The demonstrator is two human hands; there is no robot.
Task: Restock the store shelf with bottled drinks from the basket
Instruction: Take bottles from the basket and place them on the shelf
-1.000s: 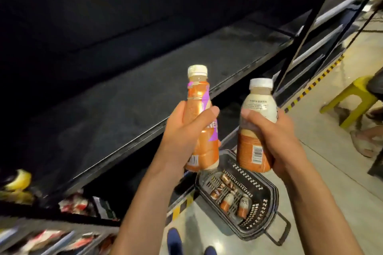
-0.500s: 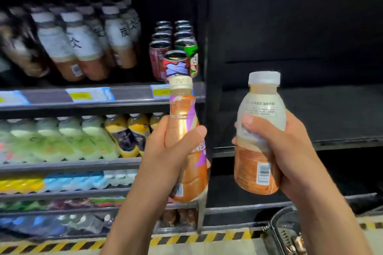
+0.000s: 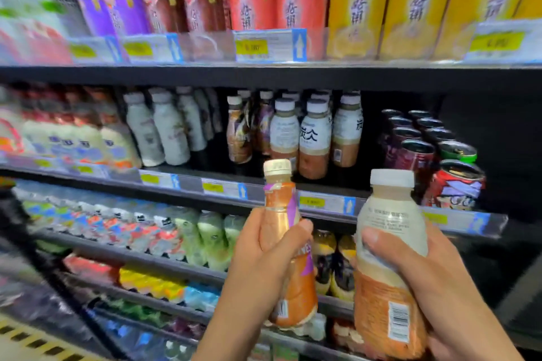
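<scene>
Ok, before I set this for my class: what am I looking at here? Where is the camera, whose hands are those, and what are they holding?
There is no machine here. A person wears a wide-angle camera on the head, so you look forward and down at their own two hands. The left hand grips a slim orange bottle with a cream cap. The right hand grips a wider bottle, white above and orange below, with a white cap. In front stands a store shelf with price tags along its rails. On its middle level stand similar white-and-orange bottles, with cans to their right. Yellow packs sit on the level above.
</scene>
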